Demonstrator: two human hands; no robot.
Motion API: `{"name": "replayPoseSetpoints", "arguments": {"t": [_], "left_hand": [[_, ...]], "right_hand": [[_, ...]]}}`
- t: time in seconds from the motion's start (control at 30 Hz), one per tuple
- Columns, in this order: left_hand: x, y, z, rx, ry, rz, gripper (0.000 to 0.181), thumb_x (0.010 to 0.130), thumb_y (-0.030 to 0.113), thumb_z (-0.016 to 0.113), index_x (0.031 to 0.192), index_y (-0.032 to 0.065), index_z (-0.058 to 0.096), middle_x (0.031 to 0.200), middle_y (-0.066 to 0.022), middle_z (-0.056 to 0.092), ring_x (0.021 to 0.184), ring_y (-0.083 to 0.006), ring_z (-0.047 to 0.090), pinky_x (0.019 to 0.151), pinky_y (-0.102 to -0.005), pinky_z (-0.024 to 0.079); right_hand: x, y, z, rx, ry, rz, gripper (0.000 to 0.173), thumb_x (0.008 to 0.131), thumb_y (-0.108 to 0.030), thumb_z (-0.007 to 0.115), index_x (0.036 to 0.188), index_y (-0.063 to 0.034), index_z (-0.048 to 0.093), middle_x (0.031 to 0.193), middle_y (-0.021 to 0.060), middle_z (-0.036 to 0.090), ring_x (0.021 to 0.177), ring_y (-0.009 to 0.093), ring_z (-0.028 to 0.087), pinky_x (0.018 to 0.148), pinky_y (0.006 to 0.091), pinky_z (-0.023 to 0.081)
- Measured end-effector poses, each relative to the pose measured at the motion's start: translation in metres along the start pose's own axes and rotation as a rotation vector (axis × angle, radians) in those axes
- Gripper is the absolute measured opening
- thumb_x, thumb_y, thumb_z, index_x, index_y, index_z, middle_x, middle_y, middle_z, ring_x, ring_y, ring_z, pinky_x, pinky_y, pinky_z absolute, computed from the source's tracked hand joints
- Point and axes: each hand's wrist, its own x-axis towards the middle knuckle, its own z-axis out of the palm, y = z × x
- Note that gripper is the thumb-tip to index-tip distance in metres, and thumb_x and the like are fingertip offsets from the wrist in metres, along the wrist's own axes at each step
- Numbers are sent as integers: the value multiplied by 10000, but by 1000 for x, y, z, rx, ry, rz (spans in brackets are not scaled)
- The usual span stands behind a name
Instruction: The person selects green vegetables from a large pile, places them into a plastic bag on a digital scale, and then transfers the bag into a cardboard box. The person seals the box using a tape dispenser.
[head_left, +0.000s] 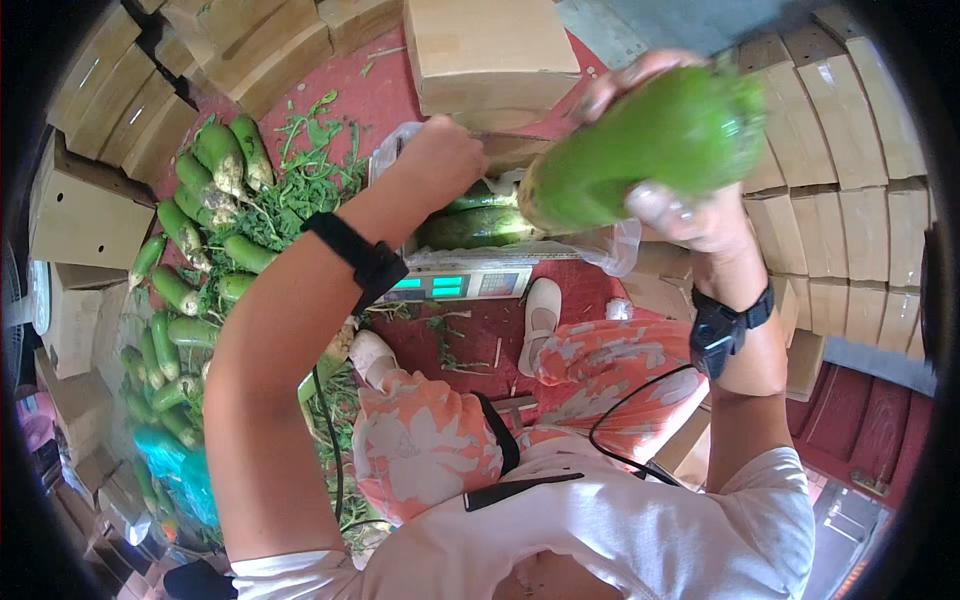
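A large green radish (637, 150), blurred at its leafy end, is gripped by my right hand (675, 150) above the right side of an open cardboard box (517, 142). The box is lined with clear plastic (626, 244) and holds green radishes (480, 227) lying on their sides. Over the box's left edge is my left hand (448, 154), its fingers curled; whether it pinches the liner or anything else is hidden. The box rests on a digital scale (472, 283) with lit green displays.
Piled green radishes (180, 225) and cut leaves (322, 142) cover the floor at left. A closed carton (491, 45) stands beyond the box. Stacked cardboard boxes (847, 217) line the right side. A teal plastic bag (176, 465) lies lower left. A black cable (600, 420) runs by my right arm.
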Motion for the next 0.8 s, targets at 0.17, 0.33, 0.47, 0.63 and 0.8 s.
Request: {"name": "replayPoseSetpoints", "arguments": {"t": [0.17,0.33,0.47,0.63,0.8], "left_hand": [[4,6,8,40,60,51,155,749,203,592,630,197,690,620,6,645,651,-186,659,550,-329,453],[11,-5,-32,69,-36,63,146,741,198,591,632,195,688,615,10,642,655,-189,658,547,-324,453],[19,-6,-53,147,-223,104,123,746,199,587,679,194,690,663,7,655,663,-187,660,562,-326,473],[17,-11,-53,112,-229,124,120,751,199,581,705,197,691,708,3,663,689,-193,665,584,-327,495],[14,-11,-40,86,-164,67,124,751,203,576,679,181,675,677,-9,650,691,-208,662,589,-345,498]], "right_hand": [[-15,56,9,-161,-304,23,618,630,-124,784,1160,-56,472,1073,123,566,1020,268,574,902,416,472],[-8,102,36,-357,-569,75,667,623,-84,761,1210,-12,453,1153,202,554,1102,324,540,947,397,434],[4,126,61,-691,-716,225,675,712,-52,627,1322,-18,339,1180,245,518,1005,410,560,831,474,475],[-2,155,56,-1046,-683,215,365,803,-26,487,1166,12,471,1003,238,580,902,383,612,736,435,519],[-11,159,34,-1151,-801,265,236,821,-54,468,1039,2,541,902,194,617,799,345,646,698,413,530]]}}
